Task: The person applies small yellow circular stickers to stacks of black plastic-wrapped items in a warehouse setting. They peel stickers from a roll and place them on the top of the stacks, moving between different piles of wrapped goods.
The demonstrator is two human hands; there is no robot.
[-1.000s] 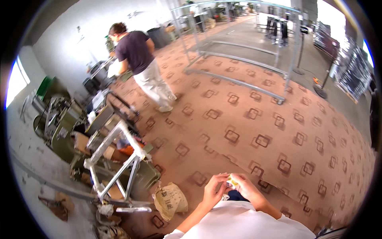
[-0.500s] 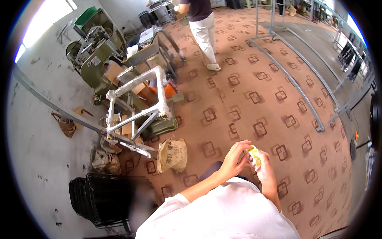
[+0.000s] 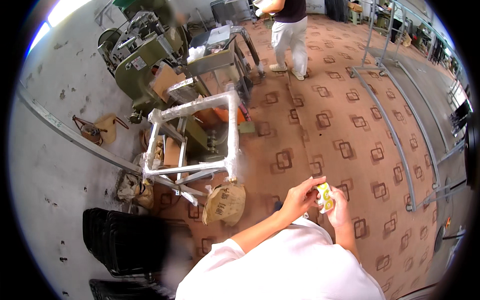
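Note:
In front of my white shirt, my two hands meet around a small roll of white tape with round yellow stickers [image 3: 325, 198]. My left hand [image 3: 300, 198] has its fingers bent and pressed against the roll's left side. From the right, my right hand [image 3: 339, 209] pinches the roll with thumb and fingers. The roll's sticker-covered face shows between the hands; fingers cover its ends.
A silver metal frame stand [image 3: 232, 130] stands ahead on the left, beside a green machine [image 3: 145, 75]. Below it lies a brown paper sack [image 3: 225, 204]. Black stacked chairs [image 3: 107, 240] are at lower left. Wheeled metal racks [image 3: 390, 125] stand right. A person [image 3: 290, 37] is farther off.
The metal stand, sack and racks sit lower or farther right in the picture. The roll has turned slightly, showing more yellow stickers. Both hands keep hold of it. The other person's legs have changed stance.

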